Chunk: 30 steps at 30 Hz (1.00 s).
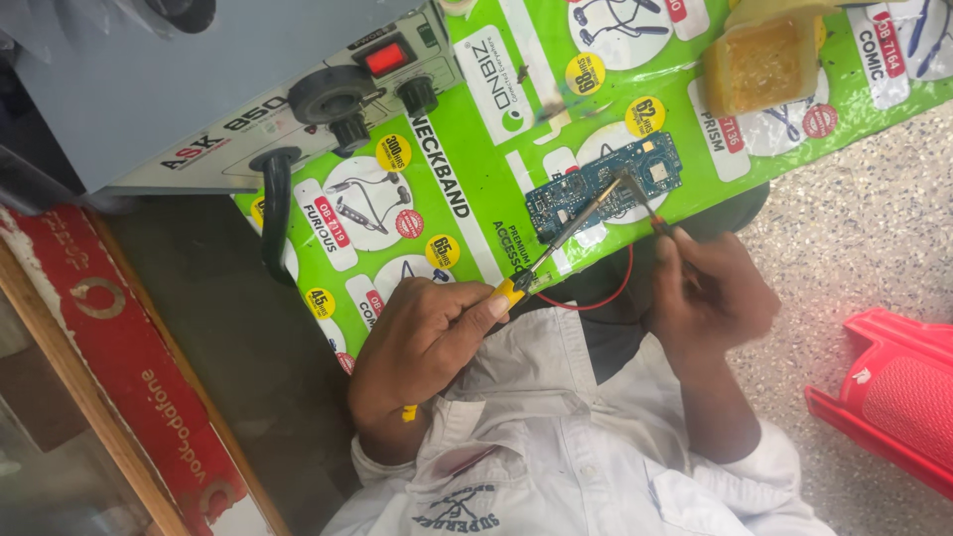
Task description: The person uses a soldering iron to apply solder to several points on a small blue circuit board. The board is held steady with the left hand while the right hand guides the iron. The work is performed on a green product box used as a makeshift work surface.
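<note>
The left hand [427, 333] is gripping a yellow-handled soldering iron [566, 233], fingers closed around it. The right hand [710, 288] is pinching a thin red wire [623, 283]. Both tips are touching the small blue circuit board [604, 184], lying just beyond the fingers on a green printed mat [476, 129].

Two hands, the left [427, 333] and the right [710, 288]. One soldering iron [561, 233], one blue circuit board [603, 184], one red wire [601, 298], one yellow sponge [762, 65], one grey machine [228, 89], one red stool [893, 392].
</note>
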Available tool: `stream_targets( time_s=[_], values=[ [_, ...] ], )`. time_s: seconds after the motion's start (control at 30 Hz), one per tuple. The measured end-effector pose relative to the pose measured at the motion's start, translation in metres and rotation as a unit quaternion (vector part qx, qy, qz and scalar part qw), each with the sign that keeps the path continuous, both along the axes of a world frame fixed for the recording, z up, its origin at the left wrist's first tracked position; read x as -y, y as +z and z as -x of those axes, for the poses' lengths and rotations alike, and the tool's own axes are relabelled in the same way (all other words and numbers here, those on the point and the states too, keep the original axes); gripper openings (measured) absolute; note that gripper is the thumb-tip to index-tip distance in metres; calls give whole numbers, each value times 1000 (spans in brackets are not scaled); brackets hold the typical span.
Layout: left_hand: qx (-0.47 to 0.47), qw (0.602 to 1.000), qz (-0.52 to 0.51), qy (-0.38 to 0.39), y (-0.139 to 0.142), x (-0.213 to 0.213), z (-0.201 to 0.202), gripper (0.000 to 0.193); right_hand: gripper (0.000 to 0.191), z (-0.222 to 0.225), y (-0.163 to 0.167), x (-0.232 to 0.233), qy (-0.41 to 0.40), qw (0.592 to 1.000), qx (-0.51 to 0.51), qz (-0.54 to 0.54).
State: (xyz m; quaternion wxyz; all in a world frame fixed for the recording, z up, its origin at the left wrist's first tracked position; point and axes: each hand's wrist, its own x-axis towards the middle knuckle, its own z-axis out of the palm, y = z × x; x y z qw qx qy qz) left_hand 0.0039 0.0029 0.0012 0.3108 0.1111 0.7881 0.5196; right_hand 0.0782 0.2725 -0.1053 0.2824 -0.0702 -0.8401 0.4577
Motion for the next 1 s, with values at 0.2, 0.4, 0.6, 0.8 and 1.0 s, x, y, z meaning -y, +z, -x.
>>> stream_targets(
  time_s=[0.2,0.4,0.6,0.8,1.0],
  values=[
    [-4,1000,2,-5,-3,1,-1,35,14,29,33,-3,-60,996,-55,42],
    [69,996,-53,17,-1,4,-2,35,39,91,82,-17,120,993,-21,0],
    [99,990,-91,32,-7,8,-6,36,32,61,71,-18,53,995,-26,80],
    [137,959,-225,100,-14,10,-13,34,23,-15,25,6,5,995,-25,97],
    [177,913,-309,198,-18,-41,-53,35,39,-65,2,20,136,987,-84,-37]
  ],
)
